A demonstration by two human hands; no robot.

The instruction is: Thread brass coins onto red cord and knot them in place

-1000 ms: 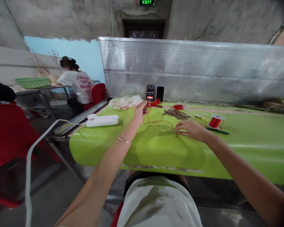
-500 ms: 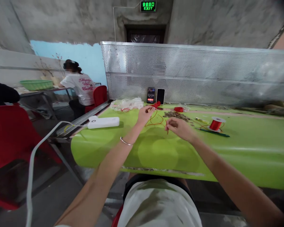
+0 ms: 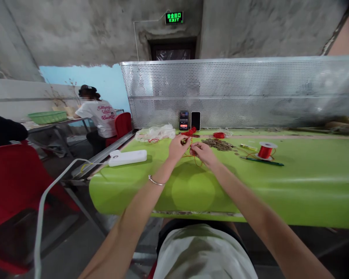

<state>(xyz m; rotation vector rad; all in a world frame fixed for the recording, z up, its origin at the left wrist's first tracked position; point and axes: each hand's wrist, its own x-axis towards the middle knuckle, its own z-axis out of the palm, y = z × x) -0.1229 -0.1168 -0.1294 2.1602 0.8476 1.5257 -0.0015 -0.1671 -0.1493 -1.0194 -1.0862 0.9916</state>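
My left hand [image 3: 178,147] is pinched closed on a thin red cord [image 3: 196,161] above the green table. Close beside it on the right, my right hand [image 3: 203,152] also pinches the cord, and its fingertips nearly meet the left ones. A loop of the cord hangs below both hands. Just behind the left hand lies a bundle of red cord [image 3: 192,131]. To the right of the hands is a pile of bronze-coloured coins [image 3: 219,144]. The fingertips hide the exact spot where the cord is gripped.
A spool of red thread [image 3: 264,151], a dark green pen [image 3: 267,162] and a yellow tool [image 3: 248,147] lie to the right. A white device with a cable [image 3: 128,157] is at left, plastic bags [image 3: 155,133] behind it. Two phones [image 3: 195,121] lean against a perforated metal panel [image 3: 238,93].
My right hand has moved left and slightly up to the left hand, bringing its part of the cord along. The view has tilted up a little.
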